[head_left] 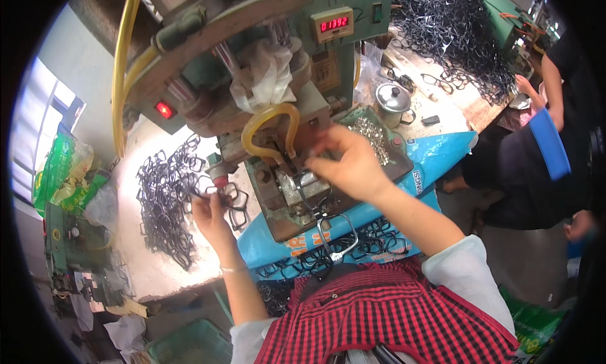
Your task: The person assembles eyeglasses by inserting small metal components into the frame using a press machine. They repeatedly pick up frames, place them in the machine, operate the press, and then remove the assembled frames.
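Observation:
My left hand [213,224] is closed on a black eyeglass frame [244,207] at the left of a green press machine [360,13]. Another dark eyeglass frame [323,232] sits at the press's metal die, one lens rim jutting toward me over the front edge. My right hand [355,165] is at the die, thumb and fingers drawn together beside a curved yellow tube [251,131]. Its fingertips are partly blurred, and anything small between them is hidden.
Loose black frames [165,203] lie heaped on the left table, with a larger heap [451,32] at the back right. A tray of small metal parts [371,137] and a lidded metal pot [392,100] stand beside the press. A blue sack [442,150] lies underneath. Another person [530,174] is at right.

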`<state>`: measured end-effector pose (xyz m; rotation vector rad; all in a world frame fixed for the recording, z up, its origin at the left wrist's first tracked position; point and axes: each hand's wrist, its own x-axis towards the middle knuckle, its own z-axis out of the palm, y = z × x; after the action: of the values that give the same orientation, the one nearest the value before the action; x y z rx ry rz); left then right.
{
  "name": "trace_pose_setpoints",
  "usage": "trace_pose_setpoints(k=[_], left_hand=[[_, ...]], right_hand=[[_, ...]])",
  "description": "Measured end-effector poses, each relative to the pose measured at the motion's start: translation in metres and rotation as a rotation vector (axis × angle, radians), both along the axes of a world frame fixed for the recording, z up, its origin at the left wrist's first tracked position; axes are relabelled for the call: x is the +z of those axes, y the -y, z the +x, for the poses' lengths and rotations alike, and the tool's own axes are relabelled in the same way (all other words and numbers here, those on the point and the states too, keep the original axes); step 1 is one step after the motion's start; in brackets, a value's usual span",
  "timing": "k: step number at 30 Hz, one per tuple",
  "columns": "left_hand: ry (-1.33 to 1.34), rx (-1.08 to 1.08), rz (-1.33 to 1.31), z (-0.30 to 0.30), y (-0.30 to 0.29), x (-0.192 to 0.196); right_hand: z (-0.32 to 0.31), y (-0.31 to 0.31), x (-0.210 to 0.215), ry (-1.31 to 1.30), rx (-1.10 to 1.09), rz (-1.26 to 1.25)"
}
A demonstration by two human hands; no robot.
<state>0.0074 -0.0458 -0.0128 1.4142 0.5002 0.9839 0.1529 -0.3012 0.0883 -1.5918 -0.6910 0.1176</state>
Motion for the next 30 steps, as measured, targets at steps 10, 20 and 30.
trace_pose_setpoints(k=[10, 20, 30], left_hand=[[0.581, -0.231, 0.242, -0.002, 0.070, 0.119], [0.376, -0.223, 0.631, 0.005, 0.105, 0.116], [0.369, -0.403, 1.440, 0.023, 0.114, 0.086]], right_hand=[[-0.017, -0.011, 0.002, -0.293, 0.138, 0.226], [-0.006, 0.026, -0.011, 0.212, -0.103, -0.072], [0.052, 0.066, -0.087, 0.601, -0.510, -0.456]])
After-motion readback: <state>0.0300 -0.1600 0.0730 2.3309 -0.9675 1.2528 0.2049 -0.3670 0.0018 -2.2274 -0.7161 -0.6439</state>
